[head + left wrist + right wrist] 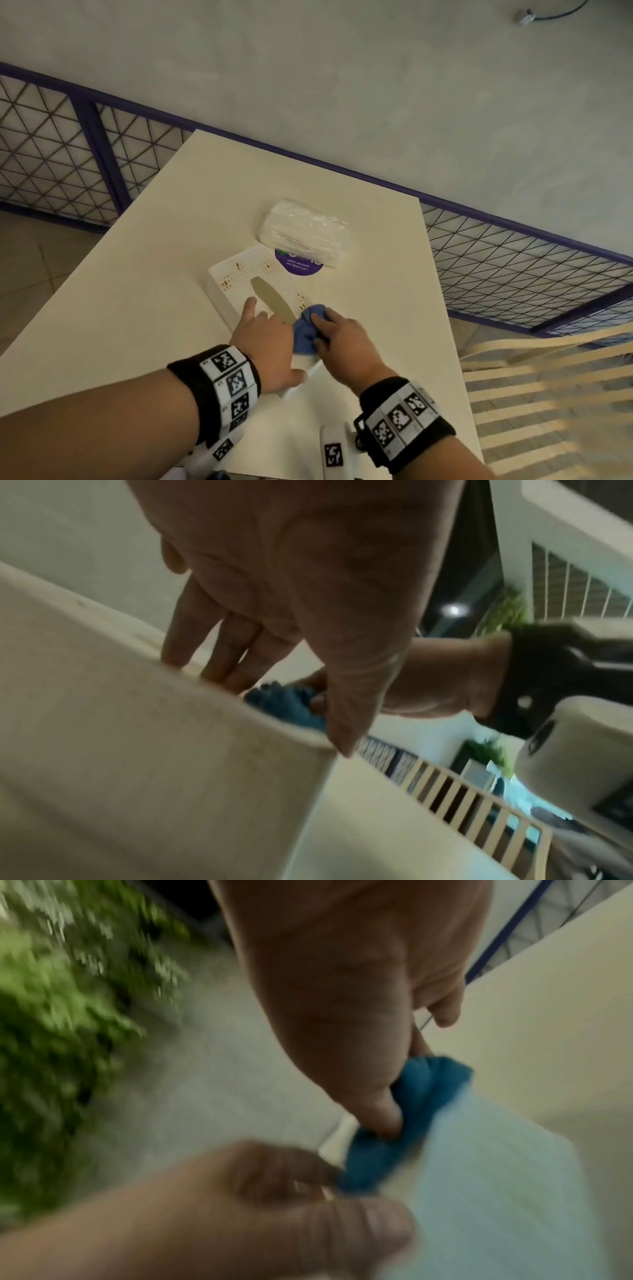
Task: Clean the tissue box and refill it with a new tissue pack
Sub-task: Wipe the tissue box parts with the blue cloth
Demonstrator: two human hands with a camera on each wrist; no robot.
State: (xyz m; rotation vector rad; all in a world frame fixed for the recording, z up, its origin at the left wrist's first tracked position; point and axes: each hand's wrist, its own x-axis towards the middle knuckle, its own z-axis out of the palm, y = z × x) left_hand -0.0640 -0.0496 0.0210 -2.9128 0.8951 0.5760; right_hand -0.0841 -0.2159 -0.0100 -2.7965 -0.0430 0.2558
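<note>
The box [239,284] lies flat on the tabletop [144,274]. The left hand [265,342] rests on its near end, fingers straight. The right hand [346,346] clamps a blue cloth [306,329] against the box's near corner. The tissue pack [305,229] sits just behind the box.

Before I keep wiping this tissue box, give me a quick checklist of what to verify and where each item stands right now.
1. Left hand steadying the tissue box, fingers on top, thumb on the near side: ok.
2. Right hand gripping the blue cloth: ok.
3. Cloth touching the box top near its slot: ok.
4. New tissue pack within reach, lying beyond the box: ok.
5. Box empty inside: cannot tell.
6. Top wiped clean: cannot tell.
</note>
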